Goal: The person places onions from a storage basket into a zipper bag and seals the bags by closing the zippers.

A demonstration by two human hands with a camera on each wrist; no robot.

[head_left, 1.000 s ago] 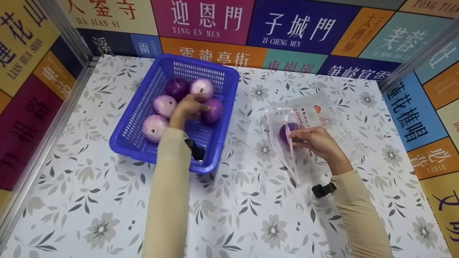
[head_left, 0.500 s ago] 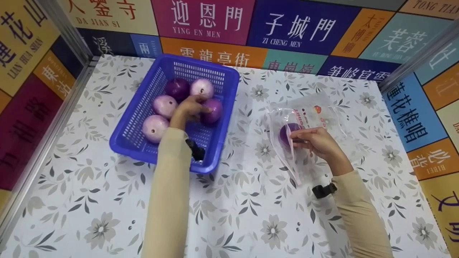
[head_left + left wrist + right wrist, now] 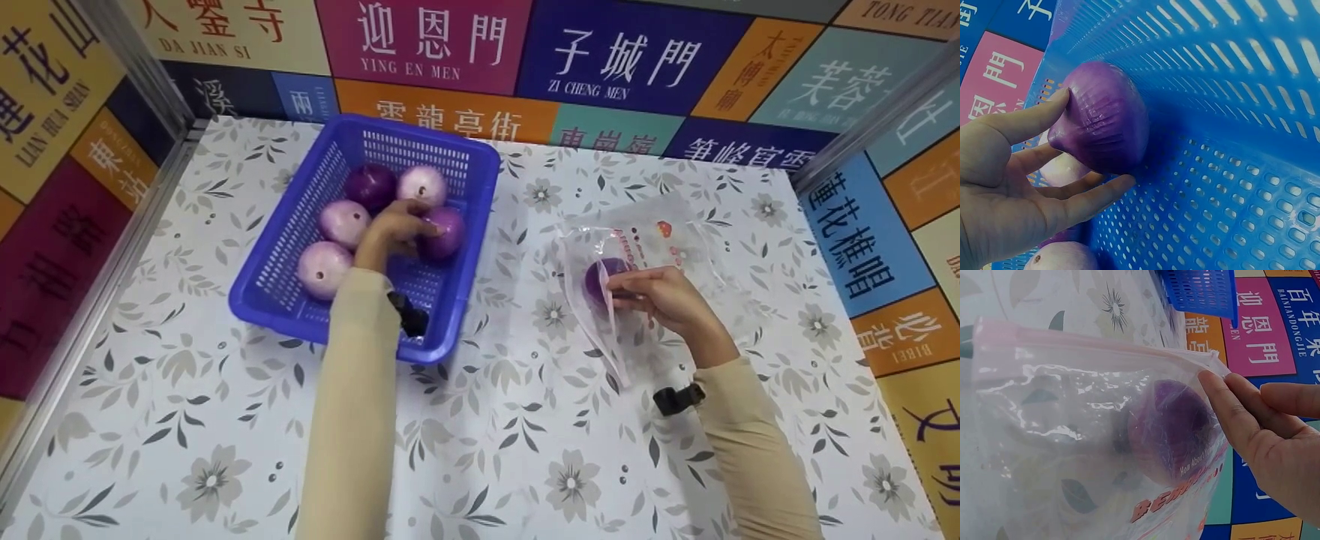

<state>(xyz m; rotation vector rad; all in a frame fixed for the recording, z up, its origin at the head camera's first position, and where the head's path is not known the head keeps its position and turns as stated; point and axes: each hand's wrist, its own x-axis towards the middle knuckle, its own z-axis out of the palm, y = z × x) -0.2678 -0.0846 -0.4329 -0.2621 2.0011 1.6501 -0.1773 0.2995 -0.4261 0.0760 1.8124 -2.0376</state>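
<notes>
My left hand (image 3: 397,225) reaches into the blue plastic basket (image 3: 461,300) and holds a purple onion (image 3: 442,232) near its right wall. In the left wrist view the thumb lies on the side of this onion (image 3: 1106,118), with the other fingers curled beneath it. My right hand (image 3: 660,296) pinches the opening edge of a clear zip bag (image 3: 682,217) lying on the table. Inside the bag is another purple onion (image 3: 602,277), also visible through the plastic in the right wrist view. The fingers (image 3: 1230,410) grip the pink-tinted rim of the bag (image 3: 1129,349).
Several other onions share the basket: a dark purple onion (image 3: 371,186) and paler ones, including a pale onion (image 3: 325,268) at the near left. A flower-patterned cloth (image 3: 480,450) covers the table. Printed panels (image 3: 427,45) wall it in at the back and both sides.
</notes>
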